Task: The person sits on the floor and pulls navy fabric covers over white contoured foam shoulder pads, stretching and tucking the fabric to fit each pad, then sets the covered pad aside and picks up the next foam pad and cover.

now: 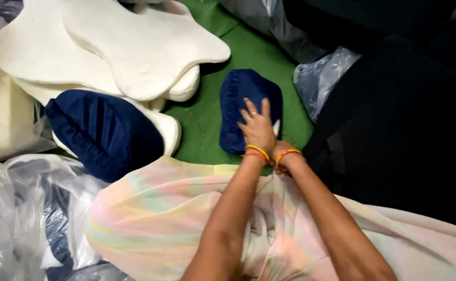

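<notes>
My left hand (pixel 257 126) lies flat, fingers spread, on a small dark blue fabric cushion (pixel 243 93) that rests on a green surface (pixel 202 122). My right hand (pixel 282 151) is mostly hidden behind the left wrist, close to the cushion's near right edge; a small white piece (pixel 276 127) pokes up between the hands. Whether the right hand grips anything cannot be seen. Both wrists wear orange and yellow bangles. A pale pastel cloth (pixel 155 208) covers my lap below the arms.
White foam pads (pixel 129 41) are stacked at the upper left, with another blue-covered cushion (pixel 105 132) leaning on them. Clear plastic bags (pixel 25 208) lie at the lower left and a plastic bag (pixel 319 73) at the upper right. Dark material (pixel 405 114) fills the right side.
</notes>
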